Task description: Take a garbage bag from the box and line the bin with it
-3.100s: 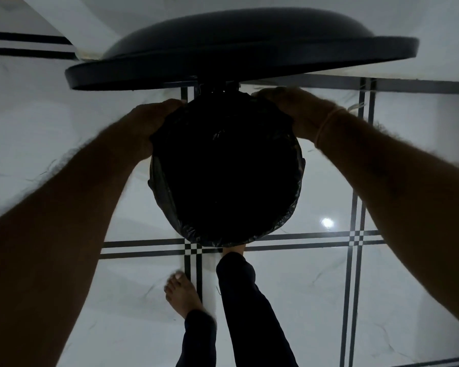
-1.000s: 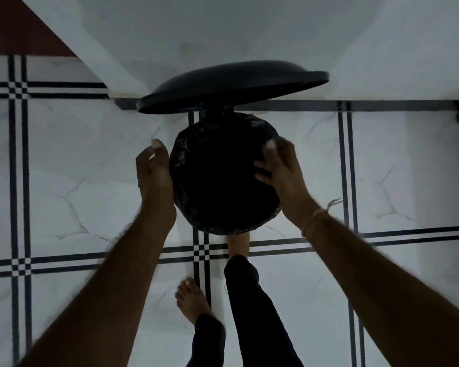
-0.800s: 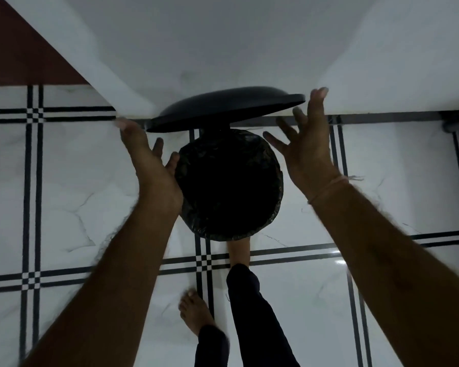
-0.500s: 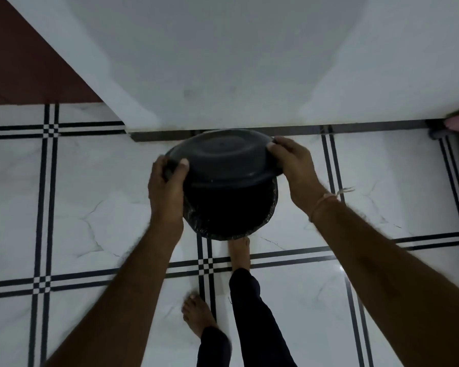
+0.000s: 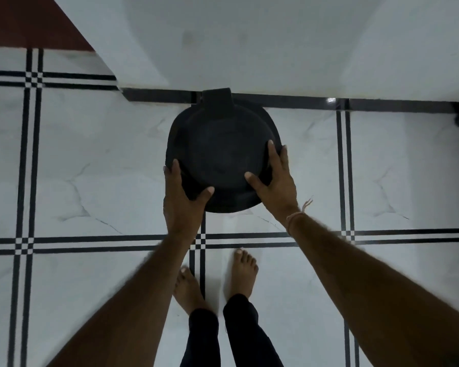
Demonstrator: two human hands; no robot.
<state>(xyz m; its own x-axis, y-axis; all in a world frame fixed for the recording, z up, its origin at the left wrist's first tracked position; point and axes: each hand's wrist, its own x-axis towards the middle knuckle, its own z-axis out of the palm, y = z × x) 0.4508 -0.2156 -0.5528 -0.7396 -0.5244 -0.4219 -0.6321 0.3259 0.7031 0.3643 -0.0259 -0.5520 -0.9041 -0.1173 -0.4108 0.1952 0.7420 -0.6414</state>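
A round black bin (image 5: pixel 223 205) stands on the floor against the white wall, seen from straight above. Its black lid (image 5: pixel 220 149) is down and covers the opening, with the hinge tab at the far side. The garbage bag is hidden under the lid. My left hand (image 5: pixel 182 197) rests on the lid's near left edge, thumb on top and fingers along the rim. My right hand (image 5: pixel 274 181) lies on the lid's near right edge with the fingers spread. No bag box is in view.
White marble floor tiles (image 5: pixel 90 168) with black double stripes surround the bin. A white wall (image 5: pixel 249 41) rises just behind it. My two bare feet (image 5: pixel 215 282) stand side by side on the floor, close in front of the bin.
The lid, raised a second ago with the bag-lined opening showing, has come down shut under both hands. My foot has left the bin's front and stands beside the other.
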